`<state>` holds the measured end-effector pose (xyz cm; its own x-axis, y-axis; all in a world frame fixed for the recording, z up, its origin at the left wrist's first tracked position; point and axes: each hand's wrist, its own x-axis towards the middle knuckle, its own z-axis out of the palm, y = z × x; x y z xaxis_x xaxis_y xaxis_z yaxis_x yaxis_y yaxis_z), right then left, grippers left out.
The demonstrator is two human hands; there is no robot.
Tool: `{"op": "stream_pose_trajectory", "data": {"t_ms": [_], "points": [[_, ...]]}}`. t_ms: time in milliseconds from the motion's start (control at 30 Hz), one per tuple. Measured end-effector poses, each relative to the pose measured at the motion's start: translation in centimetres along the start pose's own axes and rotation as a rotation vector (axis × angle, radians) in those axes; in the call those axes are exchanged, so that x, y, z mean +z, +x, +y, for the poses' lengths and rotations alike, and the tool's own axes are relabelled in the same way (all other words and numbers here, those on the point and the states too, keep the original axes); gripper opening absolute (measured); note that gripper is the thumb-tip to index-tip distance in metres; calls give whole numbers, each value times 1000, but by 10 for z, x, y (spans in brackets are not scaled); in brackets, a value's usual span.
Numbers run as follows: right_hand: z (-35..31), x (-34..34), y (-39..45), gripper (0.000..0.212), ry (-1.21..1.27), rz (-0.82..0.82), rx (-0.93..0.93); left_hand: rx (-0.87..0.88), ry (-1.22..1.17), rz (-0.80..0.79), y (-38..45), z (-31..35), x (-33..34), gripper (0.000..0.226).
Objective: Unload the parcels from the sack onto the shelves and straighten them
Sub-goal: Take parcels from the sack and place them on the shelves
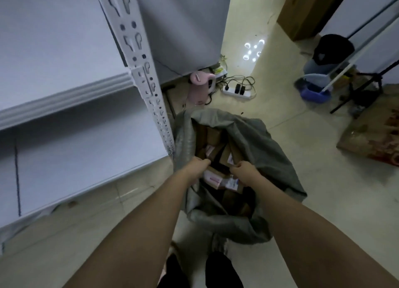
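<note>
Two hands inside one grey sack (254, 136) on the floor (291, 119), just right of the white shelves (64, 97). Left hand (197, 165) and right hand (245, 172): fingers curled among the brown parcels (216, 134); what they grasp cannot be told. Sack rim slumped open. Bare floor beyond, toward a power strip (237, 92).

Sack (254, 136): grey; parcels (218, 151): brown with white and pink labels; shelves (64, 97): white; kettle (199, 86): pink; power strip (237, 92): white; floor (302, 201): pale beige.
</note>
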<state>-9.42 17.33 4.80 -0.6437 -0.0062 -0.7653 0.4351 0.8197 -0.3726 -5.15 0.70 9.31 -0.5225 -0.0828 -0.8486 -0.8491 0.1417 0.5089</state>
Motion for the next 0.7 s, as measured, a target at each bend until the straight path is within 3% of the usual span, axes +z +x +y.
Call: {"op": "stream_pose_trajectory", "data": {"t_ms": [67, 167, 233, 467, 600, 700], "points": [[15, 13, 32, 32, -4, -3, -22, -20, -88, -2, 33, -9, 15, 41], [40, 38, 85, 35, 53, -22, 1, -81, -178, 19, 86, -29, 36, 17], [58, 57, 124, 44, 161, -46, 56, -103, -243, 16, 129, -49, 53, 13], [108, 120, 253, 67, 310, 73, 155, -245, -346, -9, 268, -107, 98, 30], [131, 143, 308, 63, 275, 139, 120, -299, -355, 46, 314, -119, 115, 42], [138, 154, 328, 59, 342, 88, 135, -297, -406, 97, 338, -127, 126, 48]]}}
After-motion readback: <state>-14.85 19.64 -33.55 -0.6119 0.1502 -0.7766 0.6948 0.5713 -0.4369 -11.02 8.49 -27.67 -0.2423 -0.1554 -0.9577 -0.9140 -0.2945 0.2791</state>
